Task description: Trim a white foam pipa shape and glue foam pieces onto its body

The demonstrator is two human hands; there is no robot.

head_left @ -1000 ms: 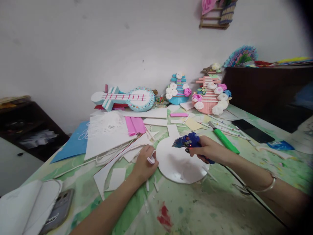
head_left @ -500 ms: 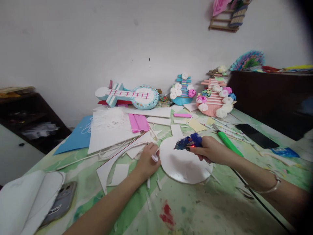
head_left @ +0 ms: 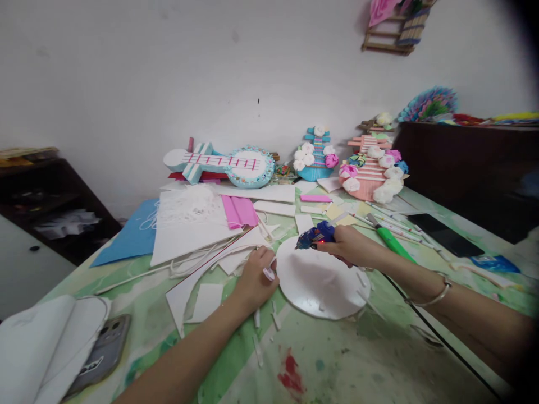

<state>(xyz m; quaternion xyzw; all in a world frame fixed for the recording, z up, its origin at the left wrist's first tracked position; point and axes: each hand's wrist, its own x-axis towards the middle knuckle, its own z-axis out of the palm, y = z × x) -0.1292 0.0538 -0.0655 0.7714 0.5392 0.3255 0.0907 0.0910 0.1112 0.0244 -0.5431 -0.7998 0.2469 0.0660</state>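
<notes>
My right hand (head_left: 351,247) grips a blue hot glue gun (head_left: 314,235), its nozzle pointing left over the far edge of a white guitar-shaped foam cutout (head_left: 322,280). A red light glows on the gun. My left hand (head_left: 255,280) rests at the cutout's left edge, fingers pinched on a small white strip (head_left: 268,273). The gun's black cord (head_left: 425,325) trails back along my right forearm.
White foam sheets (head_left: 189,235), pink paper (head_left: 238,212) and blue paper (head_left: 130,238) lie left. A green cutter (head_left: 389,238), pens and a black phone (head_left: 446,235) lie right. Finished foam guitars (head_left: 223,165) stand by the wall. A phone (head_left: 101,353) lies near left.
My right hand has carried the glue gun left and farther away, toward the cutout's neck. My left hand stays pinched at the cutout's left edge.
</notes>
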